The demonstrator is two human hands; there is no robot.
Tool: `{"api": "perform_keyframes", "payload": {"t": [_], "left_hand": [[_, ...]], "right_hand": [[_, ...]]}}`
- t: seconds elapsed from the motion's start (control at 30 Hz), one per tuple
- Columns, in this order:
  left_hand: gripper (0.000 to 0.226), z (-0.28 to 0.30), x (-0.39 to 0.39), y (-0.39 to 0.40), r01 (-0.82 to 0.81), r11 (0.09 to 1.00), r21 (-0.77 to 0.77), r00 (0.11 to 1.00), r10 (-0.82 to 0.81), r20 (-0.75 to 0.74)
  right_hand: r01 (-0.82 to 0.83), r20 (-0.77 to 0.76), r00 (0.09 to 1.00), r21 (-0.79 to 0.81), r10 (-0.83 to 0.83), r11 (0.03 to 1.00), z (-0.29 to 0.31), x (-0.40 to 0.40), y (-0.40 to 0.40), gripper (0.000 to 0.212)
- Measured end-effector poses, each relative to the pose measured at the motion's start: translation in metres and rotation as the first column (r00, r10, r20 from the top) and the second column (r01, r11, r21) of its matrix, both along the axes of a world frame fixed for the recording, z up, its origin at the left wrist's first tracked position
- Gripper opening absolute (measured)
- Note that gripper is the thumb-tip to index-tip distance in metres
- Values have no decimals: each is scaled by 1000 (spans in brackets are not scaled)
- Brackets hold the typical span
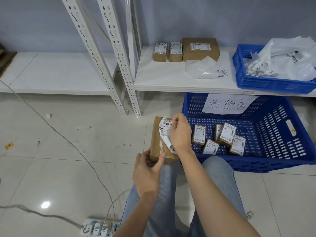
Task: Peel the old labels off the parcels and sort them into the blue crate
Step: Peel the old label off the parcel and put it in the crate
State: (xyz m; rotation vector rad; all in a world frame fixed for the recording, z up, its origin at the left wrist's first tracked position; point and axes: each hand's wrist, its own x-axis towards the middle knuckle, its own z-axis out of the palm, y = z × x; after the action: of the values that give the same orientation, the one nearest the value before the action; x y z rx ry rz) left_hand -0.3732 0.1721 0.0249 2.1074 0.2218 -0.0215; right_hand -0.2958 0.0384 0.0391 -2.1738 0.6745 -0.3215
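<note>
My left hand (145, 175) grips the brown cardboard parcel (158, 144) on my knee; my right hand (181, 132) pinches its half-peeled white label (165, 129).

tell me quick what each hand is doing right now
Left hand: grips the near end of the brown parcel, thumb pressed on its top.
Right hand: pinches the half-peeled white label, lifting it off the parcel.

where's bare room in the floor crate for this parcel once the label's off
Free: the blue crate floor right of the small parcels, and the strip behind them under the paper sign. Crowded: its front-left corner, where those parcels cluster.
</note>
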Motion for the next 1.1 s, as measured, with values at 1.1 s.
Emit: {"api": "perform_keyframes", "payload": {"t": [1.1], "left_hand": [[53, 0, 0, -1, -5, 1000, 30, 1000, 5, -1]], "right_hand": [[145, 65, 983, 283, -170, 948, -1, -7, 1, 36]]}}
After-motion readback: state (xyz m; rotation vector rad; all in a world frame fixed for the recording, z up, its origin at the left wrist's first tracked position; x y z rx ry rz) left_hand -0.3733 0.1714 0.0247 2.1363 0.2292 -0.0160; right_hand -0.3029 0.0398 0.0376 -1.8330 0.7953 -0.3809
